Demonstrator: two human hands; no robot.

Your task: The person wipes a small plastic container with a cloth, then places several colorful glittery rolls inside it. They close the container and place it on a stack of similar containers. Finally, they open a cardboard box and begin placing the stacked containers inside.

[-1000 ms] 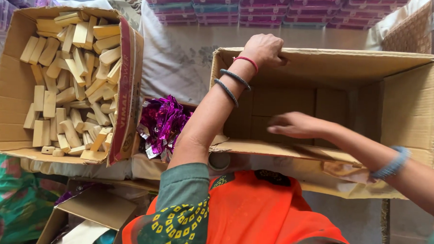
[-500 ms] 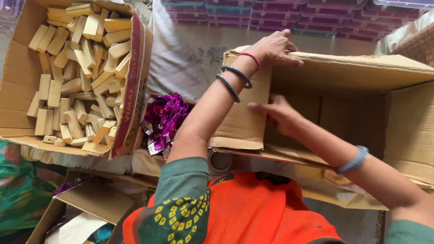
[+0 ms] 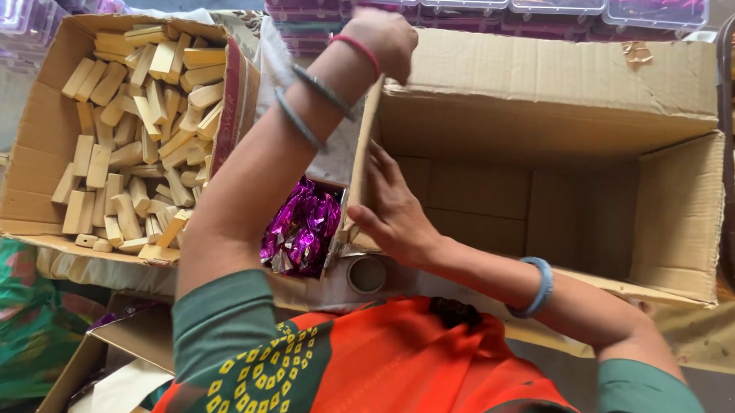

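The left hand grips the top of the empty cardboard box's left flap at 12 o'clock while the right hand presses flat against it at 6 o'clock, so the flap-folding step seems in hand, and the next move probably needs firm, even pressure.

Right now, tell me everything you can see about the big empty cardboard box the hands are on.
The cardboard box is large, plain brown corrugated board, lying open toward the camera with nothing visible inside. Its flaps are spread: a wide one at the far side, one at the right, one along the near edge. The left flap stands upright, gripped at its top by the left hand and pressed from inside by the right hand. Just outside that flap lies a heap of shiny purple wrappers.
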